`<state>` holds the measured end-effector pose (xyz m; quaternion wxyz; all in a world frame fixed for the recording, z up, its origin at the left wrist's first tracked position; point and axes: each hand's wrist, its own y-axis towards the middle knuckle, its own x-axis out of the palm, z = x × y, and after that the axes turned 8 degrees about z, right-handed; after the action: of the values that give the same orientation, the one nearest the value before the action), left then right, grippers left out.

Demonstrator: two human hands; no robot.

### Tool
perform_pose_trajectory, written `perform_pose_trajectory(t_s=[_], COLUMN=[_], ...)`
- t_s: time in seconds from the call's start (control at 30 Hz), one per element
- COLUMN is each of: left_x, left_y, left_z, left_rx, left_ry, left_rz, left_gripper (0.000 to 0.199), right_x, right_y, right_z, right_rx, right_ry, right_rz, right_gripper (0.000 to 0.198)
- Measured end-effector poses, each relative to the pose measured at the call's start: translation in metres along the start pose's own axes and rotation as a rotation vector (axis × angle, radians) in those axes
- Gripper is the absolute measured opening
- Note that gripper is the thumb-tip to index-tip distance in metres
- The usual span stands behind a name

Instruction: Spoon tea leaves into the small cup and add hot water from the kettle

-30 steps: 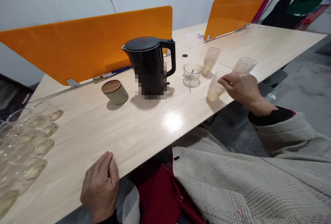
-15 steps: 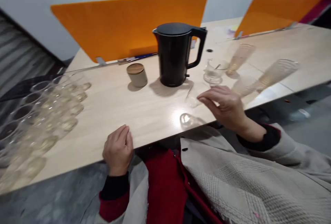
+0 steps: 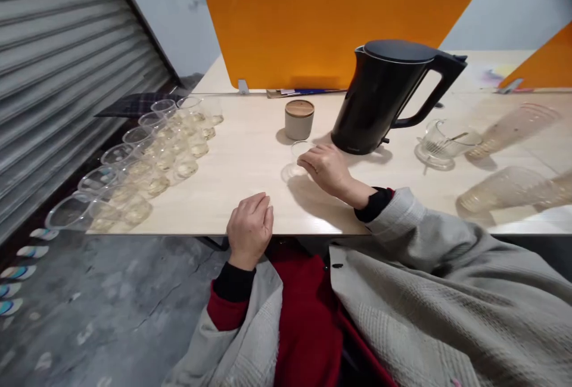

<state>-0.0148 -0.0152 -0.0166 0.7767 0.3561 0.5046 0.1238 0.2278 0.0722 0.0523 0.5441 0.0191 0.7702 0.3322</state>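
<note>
Plastic cup point(image 3: 291, 171) in the pinch of the right hand point(image 3: 328, 169), beyond the loosely curled left hand point(image 3: 250, 229)

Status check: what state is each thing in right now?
Right hand, closed on the clear cup.
Clear cup, contents too faint to tell.
Left hand, curled, resting on the table.
Kettle, standing, lid shut.
Canister, wooden lid on.
Cups in rows, upright, pale contents low inside.
Glass cup, upright, thin utensil inside.
Cup stacks, nested.
Orange dividers, upright.

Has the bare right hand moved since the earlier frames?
Yes, leftward: the bare right hand went from right of the glossy black electric kettle to its front left.
</note>
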Motion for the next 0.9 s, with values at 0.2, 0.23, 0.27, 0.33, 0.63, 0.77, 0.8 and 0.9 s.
perform_pose_trajectory(t_s=[0.2,0.23,0.27,0.33,0.63,0.77,0.8,0.9], left_x=[0.0,0.0,-0.001,-0.001,0.0,0.0,0.0,0.001], left_y=[0.0,0.0,0.0,0.001,0.0,0.001,0.0,-0.001], left_z=[0.001,0.001,0.001,0.001,0.0,0.0,-0.001,-0.003], left_rx=[-0.01,-0.008,-0.006,0.001,0.017,0.02,0.023,0.024], left_ry=[-0.001,-0.004,-0.007,-0.005,0.03,0.021,0.02,0.016], left_rz=[0.004,0.007,0.011,0.02,0.022,0.019,0.019,0.024], left_gripper=[0.028,0.027,0.027,0.026,0.026,0.026,0.026,0.026], right_x=[0.01,0.011,0.012,0.012,0.007,-0.021,-0.034,-0.087], right_y=[0.006,0.007,0.008,0.01,0.012,-0.002,-0.009,-0.04], right_z=[-0.003,-0.005,-0.006,-0.009,-0.012,-0.003,0.001,0.018], right_rx=[-0.053,-0.056,-0.058,-0.059,-0.012,0.038,0.07,0.184], right_ry=[-0.054,-0.068,-0.082,-0.101,0.014,0.065,0.056,-0.014], right_rz=[-0.019,-0.017,-0.016,-0.017,0.004,0.143,0.182,0.325], right_gripper=[0.027,0.027,0.027,0.028,0.022,0.032,0.033,0.034])
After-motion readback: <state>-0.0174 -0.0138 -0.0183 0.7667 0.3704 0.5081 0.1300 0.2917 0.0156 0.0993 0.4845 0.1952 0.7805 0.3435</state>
